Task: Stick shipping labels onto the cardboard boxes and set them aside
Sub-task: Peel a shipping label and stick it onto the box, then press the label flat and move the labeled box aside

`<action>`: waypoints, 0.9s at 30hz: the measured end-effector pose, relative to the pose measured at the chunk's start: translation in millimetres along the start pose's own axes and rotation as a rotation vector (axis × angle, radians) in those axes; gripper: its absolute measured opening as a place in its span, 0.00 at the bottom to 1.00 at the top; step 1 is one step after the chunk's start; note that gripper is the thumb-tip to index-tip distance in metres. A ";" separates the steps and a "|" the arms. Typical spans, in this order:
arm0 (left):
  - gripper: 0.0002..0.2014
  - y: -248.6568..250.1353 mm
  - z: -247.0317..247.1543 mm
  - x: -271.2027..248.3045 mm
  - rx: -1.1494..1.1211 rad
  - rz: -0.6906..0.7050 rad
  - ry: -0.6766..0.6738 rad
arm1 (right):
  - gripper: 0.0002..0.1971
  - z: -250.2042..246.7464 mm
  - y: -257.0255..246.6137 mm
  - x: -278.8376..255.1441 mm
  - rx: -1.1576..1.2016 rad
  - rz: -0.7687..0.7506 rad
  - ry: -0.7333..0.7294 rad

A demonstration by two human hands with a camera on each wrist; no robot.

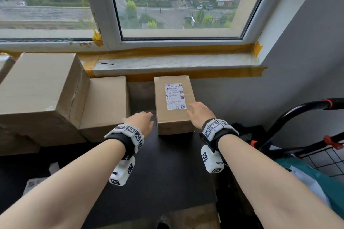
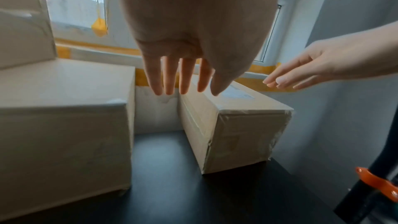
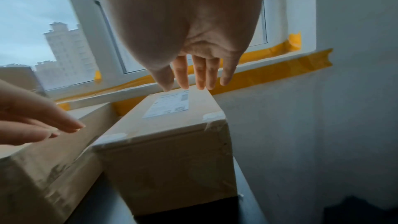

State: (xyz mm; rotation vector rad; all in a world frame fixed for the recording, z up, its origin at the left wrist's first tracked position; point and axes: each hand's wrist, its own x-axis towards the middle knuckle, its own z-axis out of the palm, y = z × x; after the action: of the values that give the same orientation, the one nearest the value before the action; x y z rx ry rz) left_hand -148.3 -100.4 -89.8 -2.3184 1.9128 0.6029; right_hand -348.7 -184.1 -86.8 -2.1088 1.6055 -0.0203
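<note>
A small cardboard box (image 1: 173,117) stands on the black table (image 1: 163,173) below the window sill, with a white shipping label (image 1: 174,96) stuck flat on its top. My left hand (image 1: 143,120) hovers just left of the box, fingers straight and apart, holding nothing. Over the box's near right corner my right hand (image 1: 197,110) is spread flat, empty too. The left wrist view shows the box (image 2: 234,130) below my left fingers (image 2: 170,81). In the right wrist view the label (image 3: 170,105) lies just under my fingertips (image 3: 202,77); whether they touch it is unclear.
A mid-size plain box (image 1: 106,106) and a large taped box (image 1: 39,89) stand at the left against the sill. A black cart handle with orange clips (image 1: 301,111) rises at the right. Sheets lie at the table's near left (image 1: 33,184).
</note>
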 end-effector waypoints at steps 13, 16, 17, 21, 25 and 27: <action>0.17 -106.2 29.8 -139.1 -0.035 0.020 0.229 | 0.21 90.6 -118.9 -111.3 -0.119 -0.240 -0.097; 0.18 -146.5 42.3 -176.0 -0.045 -0.038 0.221 | 0.21 119.9 -158.5 -135.0 -0.134 -0.302 -0.118; 0.18 -160.4 47.1 -187.8 -0.041 -0.058 0.214 | 0.21 130.0 -171.8 -142.1 -0.133 -0.319 -0.125; 0.18 -213.3 65.9 -228.6 -0.022 -0.146 0.187 | 0.21 167.9 -220.5 -164.3 -0.144 -0.384 -0.171; 0.15 -261.8 85.5 -265.7 -0.036 -0.261 0.144 | 0.21 206.1 -261.1 -180.1 -0.177 -0.445 -0.248; 0.14 -283.4 95.4 -281.3 -0.058 -0.316 0.120 | 0.20 224.6 -278.5 -185.0 -0.197 -0.476 -0.271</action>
State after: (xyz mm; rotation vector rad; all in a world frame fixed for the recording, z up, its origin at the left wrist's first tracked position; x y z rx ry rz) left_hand 58.4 251.6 -133.8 -2.6720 1.5372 0.5014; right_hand -87.7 120.0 -127.2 -2.4749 0.9605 0.2636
